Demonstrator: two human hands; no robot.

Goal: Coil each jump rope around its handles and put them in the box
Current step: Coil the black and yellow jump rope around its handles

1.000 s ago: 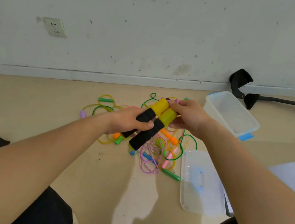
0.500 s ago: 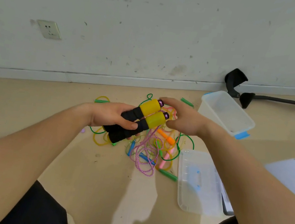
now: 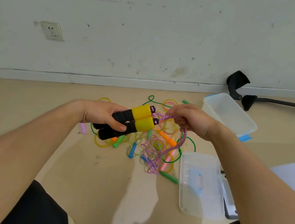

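Observation:
My left hand [image 3: 102, 114] grips two black-and-yellow jump rope handles [image 3: 133, 122] held side by side above the floor. Their pink braided rope [image 3: 158, 151] runs from the handle ends into my right hand [image 3: 189, 120], which pinches it just right of the handles; the rest hangs down in loose loops onto the floor. Beneath lies a tangle of other jump ropes [image 3: 165, 139] with green, orange, blue and pink handles. The clear plastic box [image 3: 229, 114] stands open at the right, near the wall.
The box's clear lid [image 3: 201, 184] lies flat on the floor at the right. A lone purple handle [image 3: 83, 128] lies left of the pile. A black stand [image 3: 244, 91] rests against the wall behind the box. White sheet [image 3: 293, 174] at far right.
My left hand has turned the handles more level and kept its grip. My right hand has moved right from the handle ends, drawing the pink rope out taut.

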